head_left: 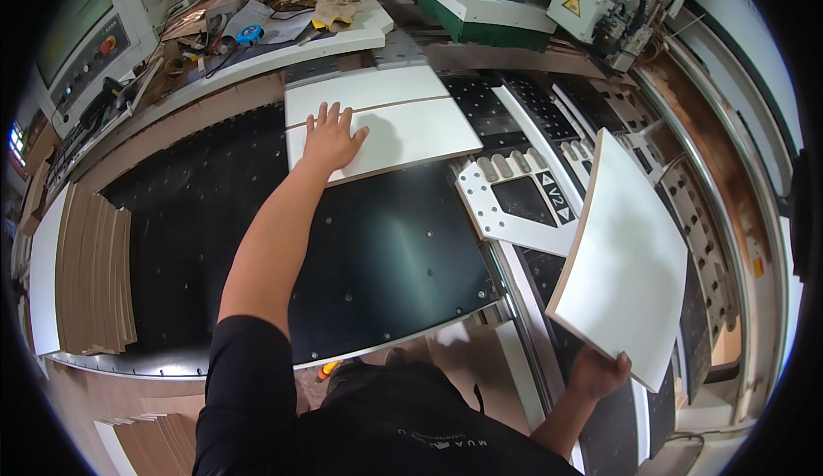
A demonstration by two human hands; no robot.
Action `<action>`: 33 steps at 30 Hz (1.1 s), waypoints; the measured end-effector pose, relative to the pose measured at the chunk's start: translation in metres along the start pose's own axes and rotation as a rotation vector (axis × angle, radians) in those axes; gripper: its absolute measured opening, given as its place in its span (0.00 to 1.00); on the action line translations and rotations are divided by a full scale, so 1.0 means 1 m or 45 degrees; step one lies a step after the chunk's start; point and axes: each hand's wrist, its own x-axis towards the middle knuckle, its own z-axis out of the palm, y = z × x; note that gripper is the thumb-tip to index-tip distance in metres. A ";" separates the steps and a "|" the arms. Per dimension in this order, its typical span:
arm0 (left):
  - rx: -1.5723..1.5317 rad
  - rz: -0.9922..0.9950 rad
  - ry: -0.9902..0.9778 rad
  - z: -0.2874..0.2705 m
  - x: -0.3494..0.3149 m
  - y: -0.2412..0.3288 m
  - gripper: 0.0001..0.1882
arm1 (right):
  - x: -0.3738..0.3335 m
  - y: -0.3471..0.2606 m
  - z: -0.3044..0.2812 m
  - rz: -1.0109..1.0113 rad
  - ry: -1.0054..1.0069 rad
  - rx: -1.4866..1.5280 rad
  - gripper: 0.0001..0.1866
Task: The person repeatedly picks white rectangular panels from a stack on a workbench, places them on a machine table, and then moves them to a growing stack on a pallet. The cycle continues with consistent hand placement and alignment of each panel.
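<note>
My left hand (333,140) lies open, fingers spread, on the near one of two white panels. That near white panel (420,133) rests on the black machine table (386,245). Behind it, with a thin brown gap line between, lies the far white panel (369,86). At the right, my right hand (600,373) grips the lower edge of another white panel (630,253), its thumb on the white face. This held panel is tilted over the machine's rails, with a brown edge on its left side. The fingers beneath it are mostly hidden.
A stack of brown-edged panels (94,275) stands at the table's left end; another stack (150,442) sits lower left. Behind is a cluttered bench (343,43) with a blue tape measure (249,35) and gloves (334,13). A machine head (600,13) and white bracket (523,197) are at right.
</note>
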 end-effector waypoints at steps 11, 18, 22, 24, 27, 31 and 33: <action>0.078 -0.263 -0.142 0.022 -0.024 -0.079 0.41 | 0.002 0.013 0.037 0.319 -0.088 -0.131 0.30; 0.049 -0.227 -0.185 -0.017 -0.147 -0.071 0.40 | 0.031 0.069 0.069 0.442 -0.208 -0.086 0.30; 0.076 -0.249 -0.248 -0.060 -0.246 -0.093 0.37 | 0.047 0.123 0.110 0.779 -0.342 -0.101 0.30; 0.038 -0.248 -0.281 -0.083 -0.286 -0.109 0.37 | 0.052 0.158 0.127 0.906 -0.436 -0.041 0.29; -0.003 -0.264 -0.321 -0.106 -0.331 -0.133 0.38 | 0.054 0.217 0.151 1.060 -0.526 -0.017 0.28; -0.030 -0.302 -0.336 -0.119 -0.372 -0.159 0.40 | 0.045 0.302 0.183 1.171 -0.517 0.007 0.26; -0.046 -0.311 -0.306 -0.122 -0.389 -0.168 0.41 | 0.039 0.334 0.194 1.202 -0.547 0.026 0.24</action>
